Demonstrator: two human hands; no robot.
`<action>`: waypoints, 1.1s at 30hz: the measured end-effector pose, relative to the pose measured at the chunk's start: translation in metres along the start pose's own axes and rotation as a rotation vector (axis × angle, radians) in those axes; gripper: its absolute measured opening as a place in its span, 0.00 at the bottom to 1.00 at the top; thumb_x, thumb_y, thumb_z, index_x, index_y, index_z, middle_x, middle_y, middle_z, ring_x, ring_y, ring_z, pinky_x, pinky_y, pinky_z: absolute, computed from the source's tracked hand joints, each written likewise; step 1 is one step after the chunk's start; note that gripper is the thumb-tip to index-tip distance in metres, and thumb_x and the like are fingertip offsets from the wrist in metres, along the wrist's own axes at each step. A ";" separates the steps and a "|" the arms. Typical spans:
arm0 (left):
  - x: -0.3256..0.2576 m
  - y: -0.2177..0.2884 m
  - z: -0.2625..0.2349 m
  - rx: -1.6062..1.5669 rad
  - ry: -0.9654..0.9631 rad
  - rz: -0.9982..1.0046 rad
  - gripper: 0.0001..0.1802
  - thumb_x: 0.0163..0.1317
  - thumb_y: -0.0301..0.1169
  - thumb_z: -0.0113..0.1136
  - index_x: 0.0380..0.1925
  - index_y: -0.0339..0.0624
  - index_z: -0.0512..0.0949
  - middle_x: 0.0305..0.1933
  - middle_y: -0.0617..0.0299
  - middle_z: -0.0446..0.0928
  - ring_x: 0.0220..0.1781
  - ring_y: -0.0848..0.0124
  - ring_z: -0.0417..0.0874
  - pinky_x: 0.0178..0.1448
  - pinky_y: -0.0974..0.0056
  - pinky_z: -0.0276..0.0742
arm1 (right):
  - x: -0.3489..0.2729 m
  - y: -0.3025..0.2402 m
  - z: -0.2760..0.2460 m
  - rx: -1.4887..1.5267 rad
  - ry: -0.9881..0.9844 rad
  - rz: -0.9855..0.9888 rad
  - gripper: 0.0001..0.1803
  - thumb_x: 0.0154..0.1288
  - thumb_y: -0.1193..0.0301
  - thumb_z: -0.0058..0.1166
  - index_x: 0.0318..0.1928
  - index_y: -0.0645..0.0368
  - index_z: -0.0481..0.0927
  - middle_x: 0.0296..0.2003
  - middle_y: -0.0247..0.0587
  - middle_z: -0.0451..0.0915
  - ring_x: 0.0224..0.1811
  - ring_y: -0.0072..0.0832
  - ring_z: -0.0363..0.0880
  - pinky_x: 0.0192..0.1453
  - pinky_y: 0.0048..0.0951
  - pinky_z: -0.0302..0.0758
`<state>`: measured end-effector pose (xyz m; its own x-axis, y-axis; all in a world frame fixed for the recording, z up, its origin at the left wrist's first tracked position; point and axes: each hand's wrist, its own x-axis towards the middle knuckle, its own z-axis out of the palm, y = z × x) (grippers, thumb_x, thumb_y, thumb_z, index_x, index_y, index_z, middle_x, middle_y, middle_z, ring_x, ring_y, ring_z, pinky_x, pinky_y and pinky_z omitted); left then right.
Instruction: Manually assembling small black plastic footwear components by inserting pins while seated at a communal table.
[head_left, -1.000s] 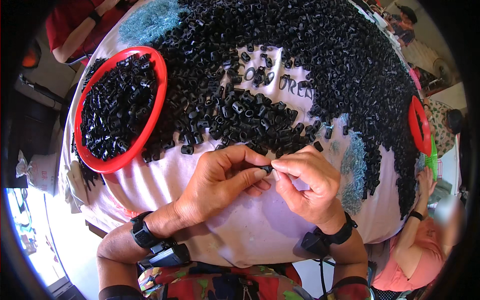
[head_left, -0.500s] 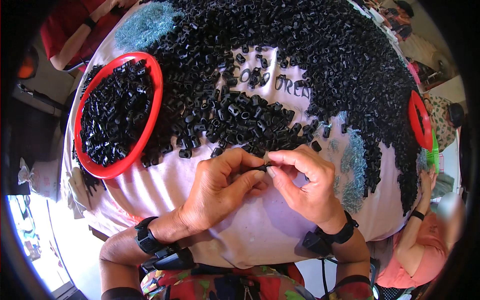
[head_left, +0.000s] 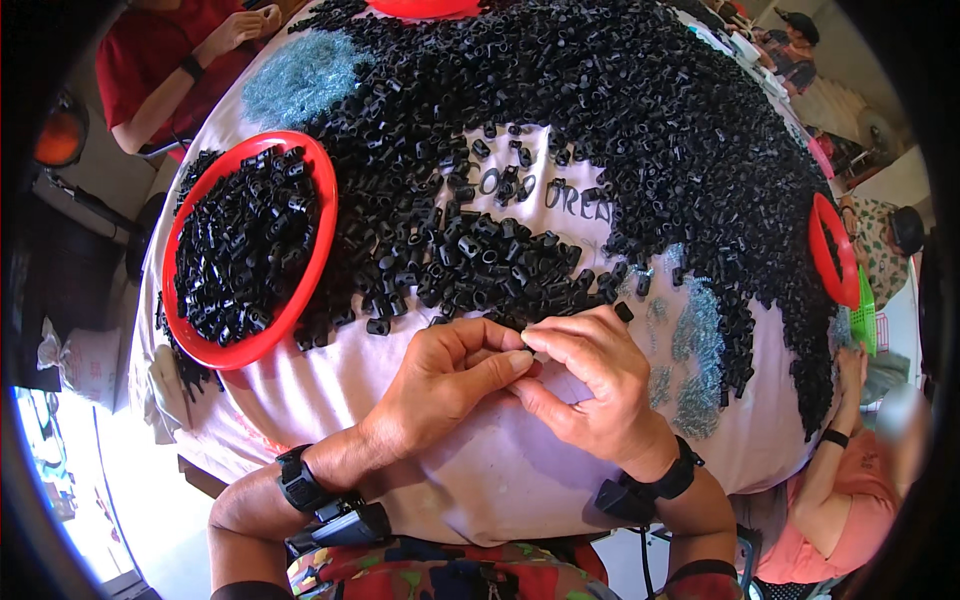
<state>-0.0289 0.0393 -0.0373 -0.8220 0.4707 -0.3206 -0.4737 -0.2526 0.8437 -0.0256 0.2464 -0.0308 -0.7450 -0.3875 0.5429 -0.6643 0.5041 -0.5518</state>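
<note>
My left hand [head_left: 450,385] is closed in a pinch, with a small black plastic part mostly hidden between thumb and index finger. Against its fingertips bends my right hand [head_left: 600,390], its fingers curled in; what they hold, if anything, is too small to make out. Just beyond both hands lies a loose heap of black plastic parts [head_left: 490,255], short and hollow like cord-lock pieces. To the right of my right hand is a patch of fine, pale-blue metallic bits [head_left: 698,340], perhaps tiny springs.
A red round tray [head_left: 327,230] full of black parts stands at the left. Further red trays [head_left: 848,262] sit at the right and far edges. Another shiny patch [head_left: 305,80] lies far left on the pink cloth [head_left: 480,480]. Co-workers sit around the table, one close at right [head_left: 840,500].
The view has shifted slightly, bringing a far red tray into sight. My fingers have closed over the black part, which showed more before. My right thumb sits lower, away from its index fingertip.
</note>
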 end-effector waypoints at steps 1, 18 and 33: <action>-0.001 0.002 0.000 0.016 -0.013 -0.022 0.14 0.75 0.30 0.63 0.53 0.31 0.80 0.46 0.60 0.86 0.46 0.78 0.85 0.52 0.72 0.83 | 0.000 0.000 0.000 -0.001 0.001 0.004 0.28 0.44 0.77 0.78 0.50 0.62 0.85 0.45 0.45 0.86 0.43 0.43 0.83 0.47 0.38 0.81; -0.008 0.007 0.001 -0.064 -0.148 -0.161 0.20 0.82 0.37 0.52 0.61 0.31 0.77 0.53 0.58 0.84 0.52 0.74 0.86 0.57 0.67 0.86 | -0.001 0.005 -0.002 -0.013 0.009 -0.031 0.32 0.46 0.80 0.75 0.56 0.64 0.83 0.48 0.46 0.85 0.43 0.43 0.82 0.46 0.39 0.82; -0.008 0.003 0.001 -0.069 -0.139 -0.157 0.19 0.82 0.36 0.52 0.58 0.32 0.81 0.50 0.59 0.85 0.49 0.76 0.86 0.54 0.68 0.87 | 0.003 0.001 -0.001 -0.059 -0.025 -0.116 0.26 0.48 0.80 0.71 0.52 0.67 0.84 0.45 0.48 0.86 0.41 0.44 0.84 0.45 0.37 0.82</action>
<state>-0.0231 0.0357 -0.0313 -0.6874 0.6196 -0.3789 -0.6166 -0.2223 0.7552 -0.0280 0.2464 -0.0294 -0.6654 -0.4642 0.5846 -0.7418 0.4990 -0.4481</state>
